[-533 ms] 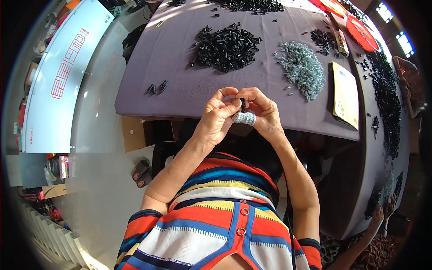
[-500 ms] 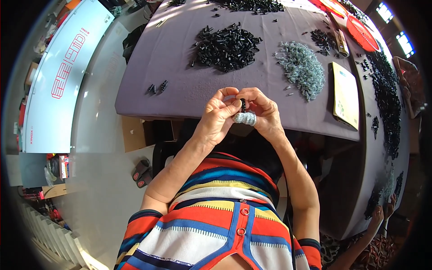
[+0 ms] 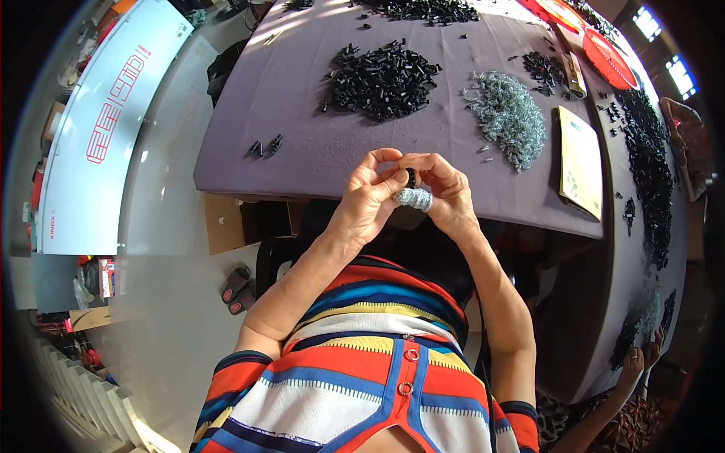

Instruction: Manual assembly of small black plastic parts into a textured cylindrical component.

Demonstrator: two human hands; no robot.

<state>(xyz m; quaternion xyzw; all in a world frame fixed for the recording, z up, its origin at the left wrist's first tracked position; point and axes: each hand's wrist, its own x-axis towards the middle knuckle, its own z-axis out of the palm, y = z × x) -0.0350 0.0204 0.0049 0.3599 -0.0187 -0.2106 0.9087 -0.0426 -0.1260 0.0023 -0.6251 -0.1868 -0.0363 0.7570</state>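
Just past the table's near edge, my left hand (image 3: 367, 195) and my right hand (image 3: 451, 195) meet with fingertips pinched together. Between them is a small black plastic part (image 3: 411, 178), mostly hidden by the fingers. A grey-white wrapping (image 3: 414, 198) covers my right thumb. Ahead on the table lies a heap of short black cylindrical parts (image 3: 384, 81). To its right is a heap of small clear parts (image 3: 510, 121). A few loose black pieces (image 3: 266, 146) lie nearer, on the left.
A mauve cloth covers the table (image 3: 453, 151). On the right lie a yellowish flat box (image 3: 579, 162) and a red basket (image 3: 608, 59). A second table beyond carries a long black heap (image 3: 651, 174); another person's hands (image 3: 642, 356) work there. A white cabinet (image 3: 113, 121) stands left.
Both hands stay in nearly the same place. Less of the black part shows between the fingertips now.
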